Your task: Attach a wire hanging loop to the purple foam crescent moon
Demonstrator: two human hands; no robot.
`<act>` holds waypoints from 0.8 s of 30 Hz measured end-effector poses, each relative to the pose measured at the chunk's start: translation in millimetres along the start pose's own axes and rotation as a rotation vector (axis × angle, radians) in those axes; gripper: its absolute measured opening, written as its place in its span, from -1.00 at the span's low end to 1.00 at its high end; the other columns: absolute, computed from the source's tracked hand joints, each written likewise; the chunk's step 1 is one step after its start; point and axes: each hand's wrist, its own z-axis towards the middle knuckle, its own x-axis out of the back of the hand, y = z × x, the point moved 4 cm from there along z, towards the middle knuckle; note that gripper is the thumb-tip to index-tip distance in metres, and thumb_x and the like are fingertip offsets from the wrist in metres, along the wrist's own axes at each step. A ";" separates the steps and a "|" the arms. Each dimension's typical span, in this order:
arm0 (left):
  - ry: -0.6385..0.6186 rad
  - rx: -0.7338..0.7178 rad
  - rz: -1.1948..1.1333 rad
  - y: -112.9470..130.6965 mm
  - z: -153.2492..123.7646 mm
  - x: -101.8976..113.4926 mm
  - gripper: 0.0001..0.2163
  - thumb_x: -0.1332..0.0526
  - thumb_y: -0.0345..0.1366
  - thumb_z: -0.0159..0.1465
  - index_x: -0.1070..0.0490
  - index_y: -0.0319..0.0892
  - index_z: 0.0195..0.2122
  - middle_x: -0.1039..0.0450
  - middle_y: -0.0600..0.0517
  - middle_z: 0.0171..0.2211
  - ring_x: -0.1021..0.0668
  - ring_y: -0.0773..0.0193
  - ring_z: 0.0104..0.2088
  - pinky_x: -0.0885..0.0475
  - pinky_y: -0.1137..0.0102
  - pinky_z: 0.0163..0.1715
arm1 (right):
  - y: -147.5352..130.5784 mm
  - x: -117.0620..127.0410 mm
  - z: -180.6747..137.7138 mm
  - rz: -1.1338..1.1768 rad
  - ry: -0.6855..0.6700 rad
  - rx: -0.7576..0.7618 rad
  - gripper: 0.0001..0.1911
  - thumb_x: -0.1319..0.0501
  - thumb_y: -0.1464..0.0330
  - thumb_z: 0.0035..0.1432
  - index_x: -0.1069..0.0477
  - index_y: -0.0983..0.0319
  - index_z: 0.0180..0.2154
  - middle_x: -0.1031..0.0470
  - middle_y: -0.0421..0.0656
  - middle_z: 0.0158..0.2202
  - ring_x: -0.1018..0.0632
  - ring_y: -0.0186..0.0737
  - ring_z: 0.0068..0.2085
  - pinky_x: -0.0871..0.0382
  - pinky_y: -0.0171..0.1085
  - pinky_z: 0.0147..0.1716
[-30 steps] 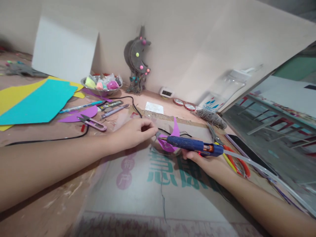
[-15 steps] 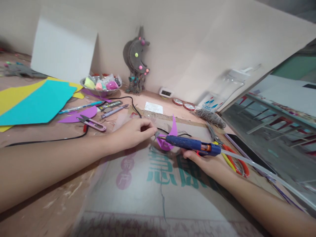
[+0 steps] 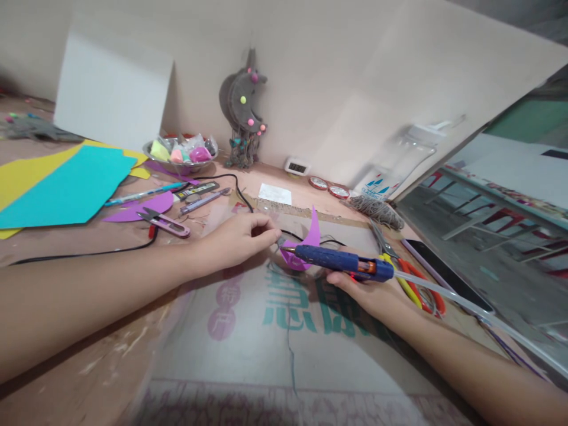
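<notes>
- See 1 printed sheet (image 3: 244, 361) nearest, w/ 1 thin strand across it & room to move in front of both hands.
- Holding 1 blue glue gun (image 3: 332, 258) w/ R hand (image 3: 361, 291), curled round it; most fingers hidden behind.
- Pinching 1 small gray piece (image 3: 280, 241) btwn thumb & fingertips of L hand (image 3: 251, 234), nozzle just beside.
- See 1 purple crescent (image 3: 314, 234) directly behind nozzle, 1 horn up; can't tell if touching gun.
- Compare w/ 1 s ago: same L pinch, gun & crescent shifted slightly L in view, horn looking slimmer.
- Note 1 pr orange/yellow handles (image 3: 439, 303) near R wrist, toward table's R edge, so tighter there.
- Find 1 pr pink snips (image 3: 168, 225) past L forearm.
- Count 1 gray skein (image 3: 377, 213), 2 red-rimmed spools (image 3: 318, 183), 1 sm clock (image 3: 297, 166), 1 bowl (image 3: 199, 164) farther back.
- See 1 gray moon ornament (image 3: 233, 97) at wall, bounding reach.
</notes>
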 end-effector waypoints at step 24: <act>-0.017 0.013 -0.003 3.1 -1.1 0.7 -0.79 -0.04 -0.24 0.23 -0.35 -0.20 -0.47 -0.40 0.10 -0.54 -0.43 0.33 -0.49 -0.28 0.46 -0.47 | -5.5 2.6 0.2 0.017 0.080 -0.065 -0.81 -0.20 0.15 -0.01 -0.45 0.12 -0.44 -0.57 -0.23 -0.48 -0.59 -0.09 -0.42 -0.52 -0.21 -0.44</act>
